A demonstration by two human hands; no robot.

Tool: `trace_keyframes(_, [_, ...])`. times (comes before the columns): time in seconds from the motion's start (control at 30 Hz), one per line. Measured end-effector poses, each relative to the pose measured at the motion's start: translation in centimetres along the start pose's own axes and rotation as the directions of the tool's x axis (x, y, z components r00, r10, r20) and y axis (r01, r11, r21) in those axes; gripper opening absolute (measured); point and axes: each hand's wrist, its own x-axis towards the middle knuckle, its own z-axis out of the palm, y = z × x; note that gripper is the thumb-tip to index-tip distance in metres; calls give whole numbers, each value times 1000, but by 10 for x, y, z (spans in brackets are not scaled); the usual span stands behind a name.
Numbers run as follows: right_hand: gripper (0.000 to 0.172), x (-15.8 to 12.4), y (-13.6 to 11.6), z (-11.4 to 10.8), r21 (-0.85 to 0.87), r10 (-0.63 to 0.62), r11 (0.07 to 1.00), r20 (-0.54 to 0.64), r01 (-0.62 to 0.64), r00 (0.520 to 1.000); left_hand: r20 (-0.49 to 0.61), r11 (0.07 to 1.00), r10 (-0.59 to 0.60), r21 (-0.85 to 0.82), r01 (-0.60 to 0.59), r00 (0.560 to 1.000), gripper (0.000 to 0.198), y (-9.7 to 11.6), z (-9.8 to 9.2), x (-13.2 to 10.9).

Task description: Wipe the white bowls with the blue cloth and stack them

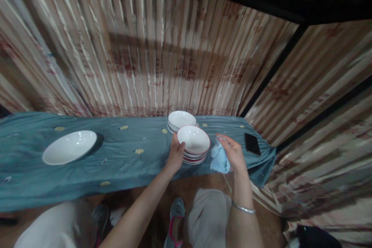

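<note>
My left hand (176,154) grips the left rim of the top bowl of a stack of white, red-rimmed bowls (193,142) on a teal cloth-covered table (124,162). My right hand (232,154) is closed on a light blue cloth (219,159), just right of the stack. A second stack of white bowls (181,120) stands right behind the first.
A large white shallow bowl (69,146) lies at the table's left. A black phone (252,144) rests near the table's right end. Striped curtains hang behind and to the right. My knees and a shoe (176,217) show below the table edge.
</note>
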Motion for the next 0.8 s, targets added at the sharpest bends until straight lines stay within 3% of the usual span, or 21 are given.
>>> trace_keyframes(0.1, [56,-12,-11,8,126,-4,992,143,-14,990,21,1000,-10,21,10,1000,81,5,-1,-4])
trace_keyframes(0.2, [48,-24,-18,27,138,-36,990,341,-12,939,-5,999,-32,15,33,999,82,5,-10,-10])
trace_keyframes(0.33, [46,-44,-26,73,115,-25,992,618,-59,786,-106,995,-96,-49,91,990,80,4,-41,-17])
trace_keyframes(0.43, [46,-57,-28,114,69,-36,997,785,-29,619,-214,964,-211,-205,168,954,70,9,-81,-20])
trace_keyframes(0.5, [44,-61,-26,138,32,-18,999,850,-17,526,-317,919,-297,-352,179,901,56,16,-114,-22])
trace_keyframes(0.57, [45,-63,-21,159,18,-3,999,881,-26,473,-406,838,-403,-524,153,820,36,22,-151,-26])
trace_keyframes(0.67, [50,-61,-14,186,5,24,998,894,-63,447,-511,760,-501,-646,73,699,19,29,-208,-32])
trace_keyframes(0.8, [54,-59,-6,214,-20,58,996,894,-91,445,-554,713,-594,-698,64,584,33,28,-269,-38])
